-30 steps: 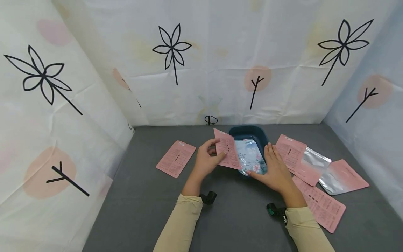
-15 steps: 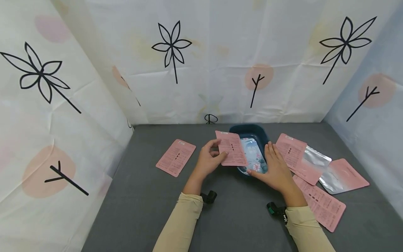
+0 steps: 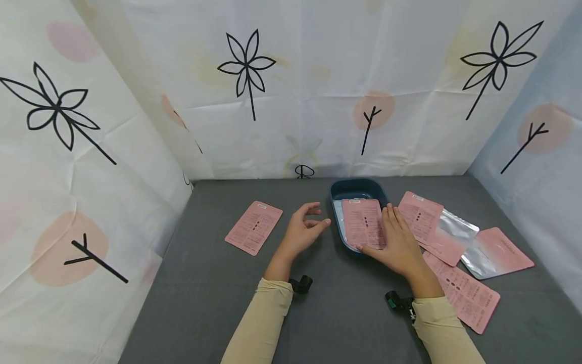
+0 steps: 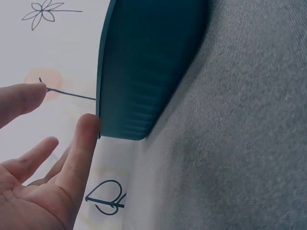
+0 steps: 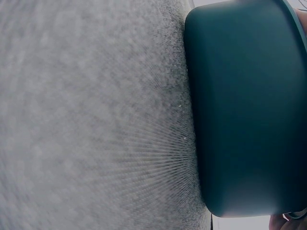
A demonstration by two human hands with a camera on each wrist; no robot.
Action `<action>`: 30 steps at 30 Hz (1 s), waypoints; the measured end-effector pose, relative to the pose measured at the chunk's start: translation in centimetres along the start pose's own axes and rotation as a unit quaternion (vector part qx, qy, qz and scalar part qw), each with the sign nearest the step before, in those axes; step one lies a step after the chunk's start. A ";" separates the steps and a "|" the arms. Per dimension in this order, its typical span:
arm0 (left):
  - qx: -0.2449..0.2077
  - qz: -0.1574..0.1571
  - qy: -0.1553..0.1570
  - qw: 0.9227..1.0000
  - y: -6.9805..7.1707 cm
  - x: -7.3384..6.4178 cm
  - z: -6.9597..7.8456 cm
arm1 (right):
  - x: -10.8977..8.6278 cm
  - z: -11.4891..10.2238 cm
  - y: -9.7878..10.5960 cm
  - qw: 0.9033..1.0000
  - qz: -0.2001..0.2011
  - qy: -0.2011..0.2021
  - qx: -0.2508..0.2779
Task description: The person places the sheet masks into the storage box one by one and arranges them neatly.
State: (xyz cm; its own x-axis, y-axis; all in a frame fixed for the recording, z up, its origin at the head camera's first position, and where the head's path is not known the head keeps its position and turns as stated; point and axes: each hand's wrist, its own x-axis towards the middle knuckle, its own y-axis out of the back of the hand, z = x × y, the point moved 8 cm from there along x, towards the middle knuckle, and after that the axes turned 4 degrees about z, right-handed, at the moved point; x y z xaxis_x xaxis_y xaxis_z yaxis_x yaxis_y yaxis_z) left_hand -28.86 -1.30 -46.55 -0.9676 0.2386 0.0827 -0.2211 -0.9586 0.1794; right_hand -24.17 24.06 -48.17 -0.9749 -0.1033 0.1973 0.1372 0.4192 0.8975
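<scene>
A dark blue-green plastic bin (image 3: pixel 359 189) stands near the back of the table. Inside it lies a pink printed packet (image 3: pixel 362 222) on top of a light blue packet (image 3: pixel 339 217), whose left edge shows. My left hand (image 3: pixel 302 230) hovers just left of the bin with its fingers apart, holding nothing. In the left wrist view its fingertip is close to the bin's rim (image 4: pixel 100 72); contact is unclear. My right hand (image 3: pixel 400 242) rests at the bin's right front corner, fingers straight along the right side and thumb at the front.
One pink packet (image 3: pixel 254 227) lies apart on the left of the grey table (image 3: pixel 204 313). To the right, several pink and silver packets overlap, among them a front one (image 3: pixel 464 293) and a silver-ended one (image 3: pixel 500 253). Patterned cloth walls (image 3: pixel 291 136) enclose the table.
My left hand has moved the pink packet right over the bin and let go; the packet now lies inside, mostly covering the blue one. My right hand has stayed at the bin.
</scene>
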 end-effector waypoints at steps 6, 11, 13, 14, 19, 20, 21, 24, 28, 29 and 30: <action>0.002 -0.005 0.002 1.000 1.2 0.2 -0.2 | -0.1 -0.1 0.2 1.000 0.005 0.004 0.005; -0.005 0.023 0.010 1.000 3.5 0.1 -0.4 | -0.1 -0.2 0.3 1.000 0.005 0.006 0.006; -0.005 0.035 0.015 0.999 4.5 0.0 -0.5 | -0.1 -0.3 0.3 1.000 0.004 0.007 0.007; -0.006 0.040 0.017 0.999 5.0 0.0 -0.7 | -0.1 -0.3 0.3 1.000 0.003 0.007 0.007; -0.002 0.054 0.017 0.998 6.9 0.0 -0.8 | -0.1 -0.2 0.4 1.000 0.000 0.007 0.006; 0.001 0.056 0.017 0.998 7.2 0.0 -0.8 | -0.2 -0.2 0.4 1.000 0.000 0.006 0.006; 0.005 0.058 0.016 0.998 7.5 0.0 -0.8 | -0.2 -0.2 0.4 1.000 0.001 0.006 0.006; 0.017 0.064 0.018 0.998 8.7 -0.2 -0.8 | -0.2 -0.1 0.4 1.000 0.000 0.004 0.007; 0.042 0.074 0.028 0.996 10.7 -0.8 -1.1 | -0.2 -0.2 0.3 1.000 -0.001 0.004 0.009; 0.049 0.077 0.029 0.995 11.3 -1.0 -1.3 | -0.2 -0.3 0.3 1.000 0.000 0.005 0.010; 0.054 0.079 0.028 0.995 11.9 -1.1 -1.4 | -0.2 -0.3 0.3 1.000 0.001 0.006 0.010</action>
State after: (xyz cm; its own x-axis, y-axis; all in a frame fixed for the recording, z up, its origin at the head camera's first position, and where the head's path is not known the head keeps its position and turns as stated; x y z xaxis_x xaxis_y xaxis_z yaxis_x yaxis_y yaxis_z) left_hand -30.60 -13.19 -45.92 -0.9952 0.0742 0.0636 -0.0541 -0.9603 0.2735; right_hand -23.86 23.92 -47.78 -0.9726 -0.1128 0.2034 0.1350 0.4382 0.8887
